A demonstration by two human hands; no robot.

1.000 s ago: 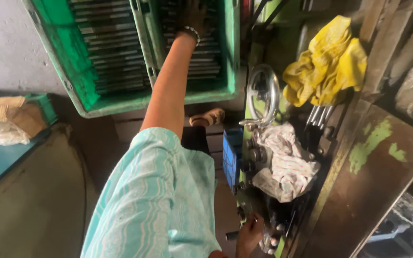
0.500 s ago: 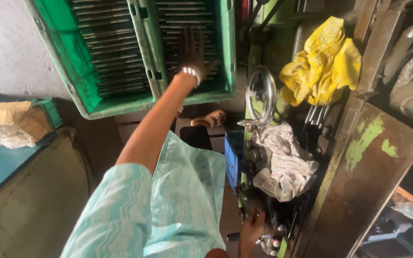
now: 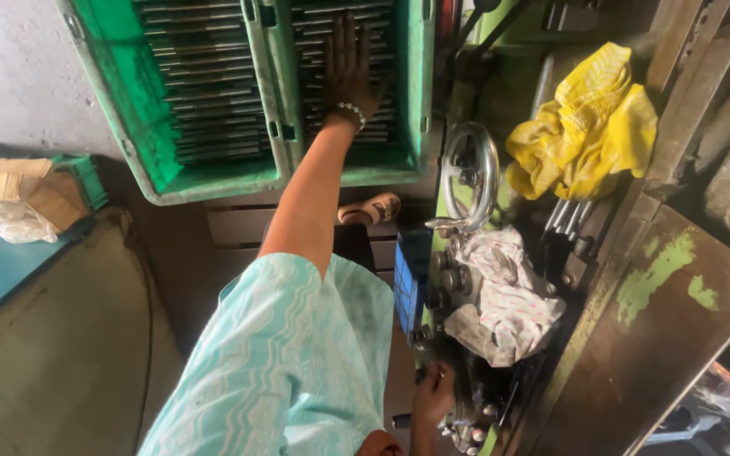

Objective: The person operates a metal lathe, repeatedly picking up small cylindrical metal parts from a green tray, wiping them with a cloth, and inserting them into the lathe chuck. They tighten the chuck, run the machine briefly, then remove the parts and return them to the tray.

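Presently my left hand [image 3: 350, 72] lies flat, palm down, on the rods [image 3: 344, 51] in the right green crate [image 3: 416, 93]. Its fingers [image 3: 344, 38] are straight and slightly spread, touching the rods; they close on nothing. A beaded bracelet [image 3: 352, 111] sits at the wrist. The left arm is stretched out fully, forward and away from my body, bare from the elbow, with a pale turquoise patterned sleeve [image 3: 289, 363] covering the upper arm.

My right hand [image 3: 434, 395] is low, near the bottom edge of the view, at the dark controls [image 3: 466, 405] on the near end of the machine. Its fingers are curled, resting against a small knob or lever; I cannot tell whether they grip it.

The rods are grey metal, stacked lengthwise in rows. A second green crate [image 3: 141, 110] stands touching the first on its left, also holding rods. A handwheel [image 3: 471, 173] stands upright just right of the crates. A yellow cloth [image 3: 589, 127] lies bunched on the machine, well apart from both hands. A white printed rag [image 3: 504, 300] lies between the handwheel and my right hand. A sandalled foot [image 3: 372, 209] shows below the crate. A cardboard box [image 3: 19, 186] sits far left.
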